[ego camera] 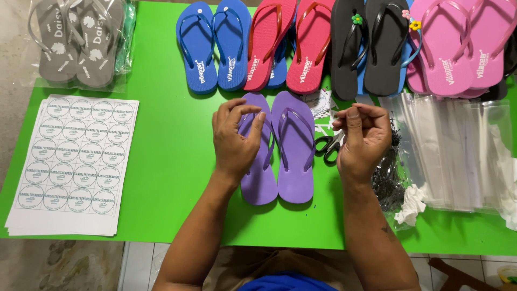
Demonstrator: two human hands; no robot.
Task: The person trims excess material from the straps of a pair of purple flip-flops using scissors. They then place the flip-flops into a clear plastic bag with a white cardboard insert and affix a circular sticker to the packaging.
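A pair of purple flip-flops (293, 156) lies side by side on the green table (172, 156), straps up. My left hand (234, 137) hovers over the left sandal, fingers curled and apart, fingertips near its strap; I cannot see anything in it. To the right of the pair, my right hand (362, 137) is raised with its fingers pinched together; whether it holds something small is too fine to tell. Black-handled scissors (328, 146) lie just left of that hand, beside the right sandal.
Sheets of round stickers (75, 161) lie at the left. Bagged grey sandals (78, 40) sit at the back left. Blue (215, 46), red (291, 46), black (366, 48) and pink (458, 48) pairs line the far edge. Clear plastic bags (447, 151) and black ties (388, 178) lie right.
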